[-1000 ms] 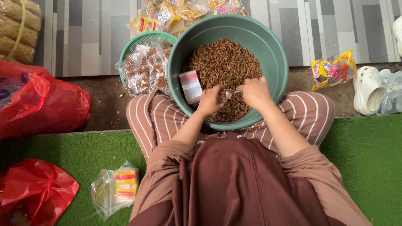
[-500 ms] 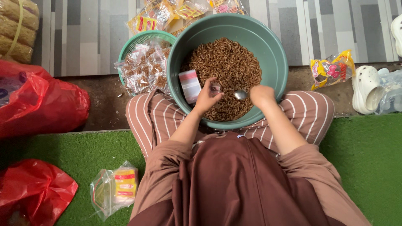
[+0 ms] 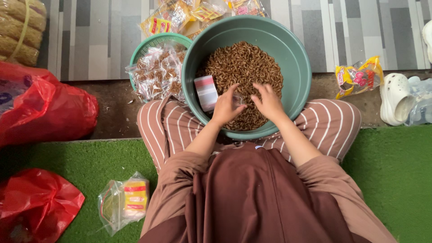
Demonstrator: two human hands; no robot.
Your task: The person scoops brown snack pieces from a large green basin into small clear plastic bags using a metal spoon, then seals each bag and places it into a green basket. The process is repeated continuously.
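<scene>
Two hands over one basin of brown snacks.
Left hand (image 3: 226, 107) and right hand (image 3: 269, 101) pinch one small clear bag (image 3: 239, 100) above the green basin (image 3: 297, 58); two red bags (image 3: 49, 108) lie leftward.

The person wears a long, loose brown garment (image 3: 252, 198) that covers the chest and lap in soft vertical folds. Its sleeves are a lighter, dusty pinkish brown and wide, pushed up so that both forearms are bare; the cloth bunches in creases at each elbow. Beneath it show trousers (image 3: 166, 123) in the same pinkish brown with thin white stripes, stretched over both knees. A small pale blue spot sits on the garment at the top of the chest. The left hand (image 3: 226, 107) and right hand (image 3: 268, 101) are bare, with no rings, watch or gloves visible.
</scene>
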